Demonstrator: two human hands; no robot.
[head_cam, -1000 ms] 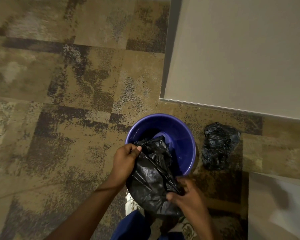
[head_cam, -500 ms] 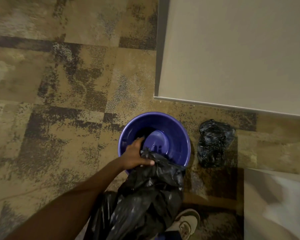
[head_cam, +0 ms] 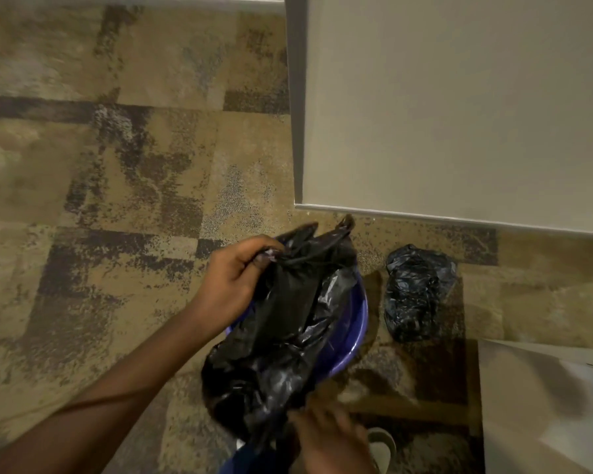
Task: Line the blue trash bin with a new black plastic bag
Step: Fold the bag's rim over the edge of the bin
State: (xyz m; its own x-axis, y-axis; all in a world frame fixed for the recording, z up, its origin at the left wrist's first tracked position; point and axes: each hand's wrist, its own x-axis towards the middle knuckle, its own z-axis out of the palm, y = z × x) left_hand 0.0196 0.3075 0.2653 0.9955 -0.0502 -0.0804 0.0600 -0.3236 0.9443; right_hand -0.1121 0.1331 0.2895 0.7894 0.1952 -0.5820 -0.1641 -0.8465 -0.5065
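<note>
A round blue trash bin (head_cam: pixel 358 323) stands on the carpet below me, mostly covered by a crumpled black plastic bag (head_cam: pixel 281 336). My left hand (head_cam: pixel 233 278) grips the bag's bunched top edge over the bin's far rim. My right hand (head_cam: pixel 329 436), blurred, holds the bag's lower end near the bottom of the view. The bag hangs loosely between both hands, above and partly inside the bin. Only the bin's right rim and a sliver on the left show.
A second, balled-up black bag (head_cam: pixel 416 292) lies on the carpet just right of the bin. A pale wall corner (head_cam: pixel 442 114) stands behind it. A white surface (head_cam: pixel 545 405) sits at the lower right. My shoe (head_cam: pixel 382 443) shows near the bottom.
My left hand has lifted the bag's top edge up from the bin's near side and across to its far rim. My right hand has come back into view on the bag's lower end.
</note>
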